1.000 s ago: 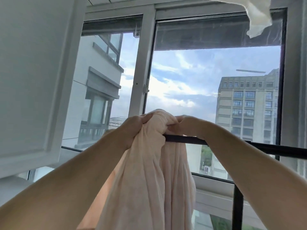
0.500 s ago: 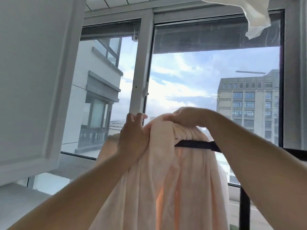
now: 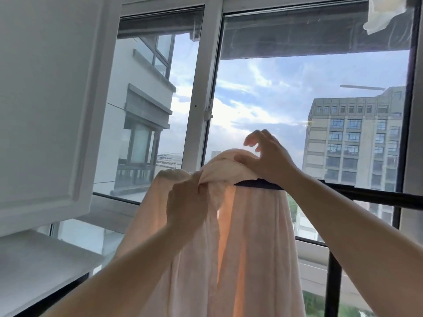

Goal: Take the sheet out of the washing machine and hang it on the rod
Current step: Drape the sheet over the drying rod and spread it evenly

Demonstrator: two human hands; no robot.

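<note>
A pale pink sheet [image 3: 256, 236] hangs bunched over the left end of a black rod [image 3: 377, 197] in front of the window. Its folds drop down out of the bottom of the view. My left hand [image 3: 185, 202] grips a gathered fold of the sheet just left of the rod's end. My right hand [image 3: 267, 156] sits on top of the bunched sheet above the rod, thumb on the cloth and fingers lifted and loosely curved, holding nothing. The washing machine is out of sight.
A white cabinet door [image 3: 50, 106] stands open at the left over a white counter [image 3: 39, 271]. The rod's black upright [image 3: 333, 284] stands at the lower right. A white cloth [image 3: 384, 17] hangs at the top right. Window glass lies close behind the rod.
The sheet has spread wider over the rod. My right hand has let go of the cloth and lifted its fingers. My left hand has dropped lower while gripping a fold.
</note>
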